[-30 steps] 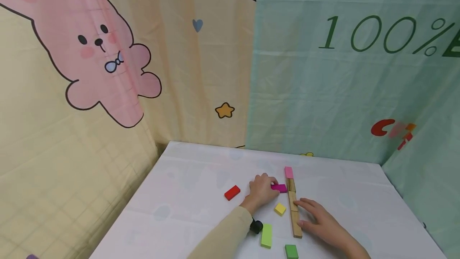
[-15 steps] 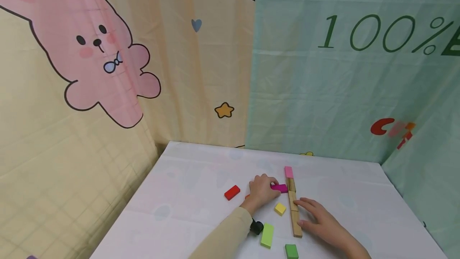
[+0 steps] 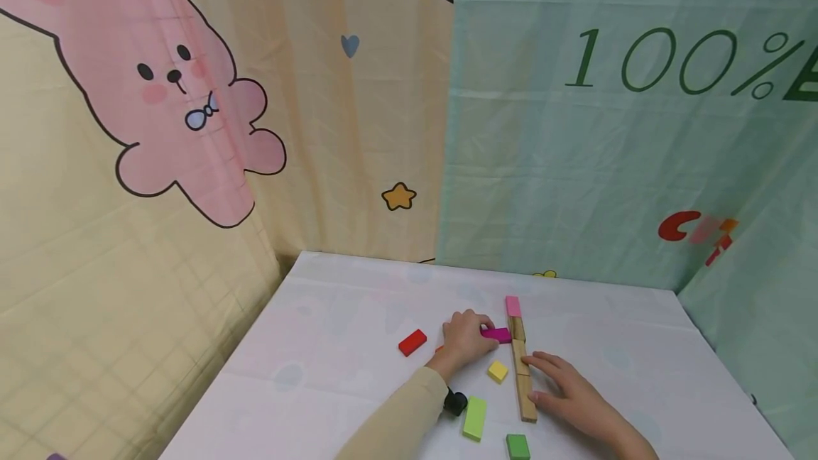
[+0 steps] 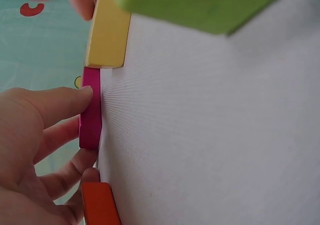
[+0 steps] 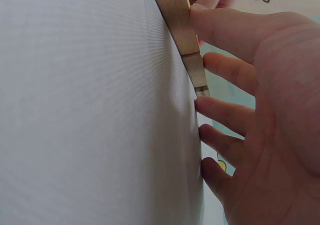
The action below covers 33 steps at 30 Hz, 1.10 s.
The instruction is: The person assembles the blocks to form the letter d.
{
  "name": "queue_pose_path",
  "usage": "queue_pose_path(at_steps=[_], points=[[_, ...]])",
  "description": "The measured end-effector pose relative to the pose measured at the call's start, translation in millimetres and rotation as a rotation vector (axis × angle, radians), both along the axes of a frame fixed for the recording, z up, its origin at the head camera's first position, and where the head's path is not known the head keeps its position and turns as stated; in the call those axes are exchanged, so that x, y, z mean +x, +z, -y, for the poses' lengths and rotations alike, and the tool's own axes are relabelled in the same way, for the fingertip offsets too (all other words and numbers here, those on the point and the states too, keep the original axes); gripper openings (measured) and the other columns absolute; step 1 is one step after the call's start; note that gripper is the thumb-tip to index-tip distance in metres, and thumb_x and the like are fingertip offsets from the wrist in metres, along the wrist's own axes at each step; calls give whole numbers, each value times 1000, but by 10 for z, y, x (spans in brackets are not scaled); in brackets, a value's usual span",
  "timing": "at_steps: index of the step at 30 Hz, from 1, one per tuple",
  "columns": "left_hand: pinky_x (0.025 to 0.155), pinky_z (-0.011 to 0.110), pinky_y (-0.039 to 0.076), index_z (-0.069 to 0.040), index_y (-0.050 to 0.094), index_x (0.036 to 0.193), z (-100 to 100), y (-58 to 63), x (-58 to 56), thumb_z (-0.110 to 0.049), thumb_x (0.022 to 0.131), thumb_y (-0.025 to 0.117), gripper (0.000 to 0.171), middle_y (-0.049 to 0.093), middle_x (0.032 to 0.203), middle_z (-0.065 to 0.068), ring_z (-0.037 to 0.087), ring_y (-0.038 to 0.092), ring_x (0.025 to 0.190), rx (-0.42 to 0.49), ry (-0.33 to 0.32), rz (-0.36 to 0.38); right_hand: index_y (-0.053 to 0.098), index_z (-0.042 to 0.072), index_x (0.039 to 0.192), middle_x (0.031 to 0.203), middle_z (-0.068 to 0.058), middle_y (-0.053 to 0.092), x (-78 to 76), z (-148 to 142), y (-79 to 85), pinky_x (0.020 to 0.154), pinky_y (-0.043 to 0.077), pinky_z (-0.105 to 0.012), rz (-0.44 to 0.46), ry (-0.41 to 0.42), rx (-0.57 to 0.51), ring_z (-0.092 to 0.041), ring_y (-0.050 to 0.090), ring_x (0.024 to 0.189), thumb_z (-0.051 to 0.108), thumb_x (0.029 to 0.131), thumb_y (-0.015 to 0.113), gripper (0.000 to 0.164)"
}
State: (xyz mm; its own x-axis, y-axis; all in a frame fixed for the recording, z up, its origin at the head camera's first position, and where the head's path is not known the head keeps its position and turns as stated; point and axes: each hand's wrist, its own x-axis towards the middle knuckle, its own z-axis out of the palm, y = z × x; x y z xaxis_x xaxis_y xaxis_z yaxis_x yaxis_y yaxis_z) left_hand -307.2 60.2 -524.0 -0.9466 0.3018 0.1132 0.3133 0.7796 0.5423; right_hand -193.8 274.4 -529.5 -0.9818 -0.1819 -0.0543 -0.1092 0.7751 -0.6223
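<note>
My left hand [image 3: 466,338] pinches a magenta block [image 4: 91,115] between thumb and fingers, low over the white tabletop. The block's right end meets a straight row of plain wooden blocks [image 3: 522,375], which has a pink block [image 3: 513,306] at its far end. Along the row's right side lies my right hand [image 3: 571,395], thumb and index fingertip against the wood, the other fingers extended. The right wrist view has the thumb on a wooden block [image 5: 176,20]. Beside my left little finger is an orange block [image 4: 100,205], mostly hidden by the hand in the head view.
A red block [image 3: 412,343] lies left of my left hand. Nearer are a yellow block [image 3: 498,372], a lime green block [image 3: 474,419] and a green block [image 3: 518,447]. The white table [image 3: 307,375] stands against printed curtains [image 3: 358,126].
The magenta block has shifted slightly right, up to the row. A sliver of the orange block now shows beside the left wrist. The right hand stays in place.
</note>
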Motion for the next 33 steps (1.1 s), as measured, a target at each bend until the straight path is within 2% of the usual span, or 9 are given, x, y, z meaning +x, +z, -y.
queue_pose_path(at_steps=[14, 33], points=[[78, 40, 38, -24, 76, 97, 0, 36, 8, -36, 83, 83, 19, 55, 87, -8, 14, 48, 87, 15, 2, 42, 56, 29, 143, 153, -13, 42, -12, -22, -20, 103, 33, -70, 5, -2, 7, -43, 34, 140, 58, 86, 72, 66], [83, 43, 41, -25, 76, 97, 23, 116, 6, -34, 82, 85, 19, 56, 89, -9, 13, 49, 89, 21, -18, 93, 55, 30, 143, 152, -13, 42, -13, -30, -30, 103, 33, -70, -14, 2, 6, -43, 35, 140, 57, 86, 72, 66]])
